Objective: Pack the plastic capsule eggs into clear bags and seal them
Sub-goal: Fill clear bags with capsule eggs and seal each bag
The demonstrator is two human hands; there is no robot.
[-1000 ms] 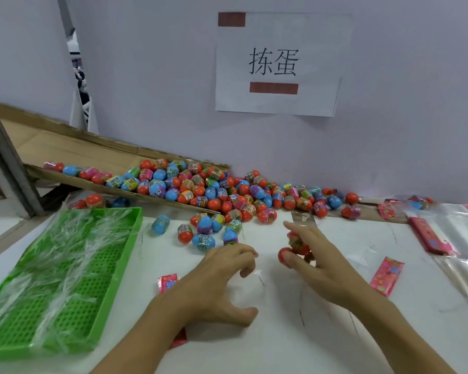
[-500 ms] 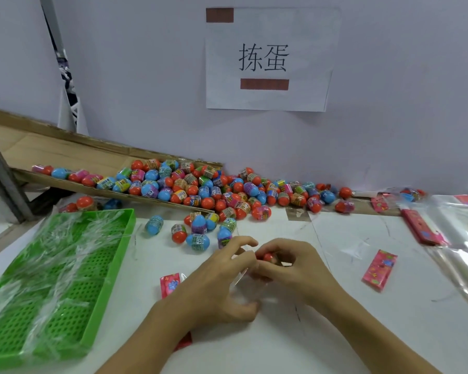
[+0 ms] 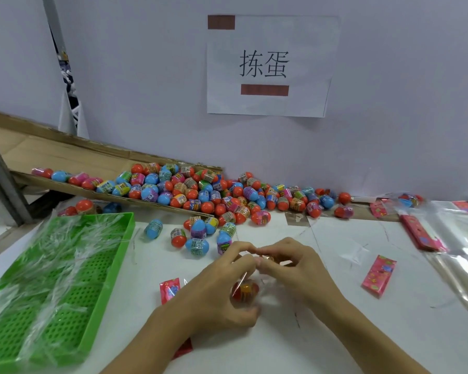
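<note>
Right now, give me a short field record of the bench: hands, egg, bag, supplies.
left hand: pinching the clear bag at its top
right hand: pinching the same bag top, fingertips meeting the left's
egg in bag: one orange egg, low between the hands
loose eggs: large pile along the wall and cardboard ramp
green tray: left, holding clear bags
pink cards: one right of the hands
</note>
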